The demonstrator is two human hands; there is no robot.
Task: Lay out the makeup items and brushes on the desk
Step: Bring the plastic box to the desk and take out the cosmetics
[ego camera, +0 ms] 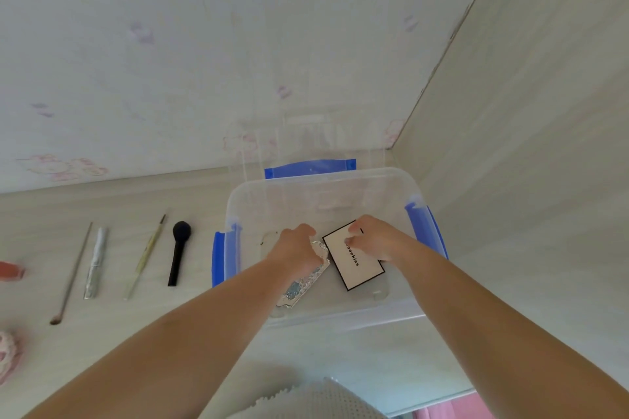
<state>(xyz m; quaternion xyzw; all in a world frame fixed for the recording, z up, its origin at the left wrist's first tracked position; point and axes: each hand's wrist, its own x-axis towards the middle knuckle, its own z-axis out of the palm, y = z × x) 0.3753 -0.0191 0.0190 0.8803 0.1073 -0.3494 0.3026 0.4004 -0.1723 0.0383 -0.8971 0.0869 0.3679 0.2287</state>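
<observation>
Hands in clear bin (406,180) — left hand (295,247) curled round silver palette (303,282), right hand (374,238) pinching white card box (354,260). Brushes laid out left on desk (143,333): black brush (178,253), silver tube (95,264).

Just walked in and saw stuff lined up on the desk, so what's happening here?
A person is emptying a clear plastic box with blue latches. The left hand grips a silvery ornate case inside it; the right hand pinches a white card-like palette. Already laid out on the desk: a black brush, two thin brushes and a silver tube.
</observation>
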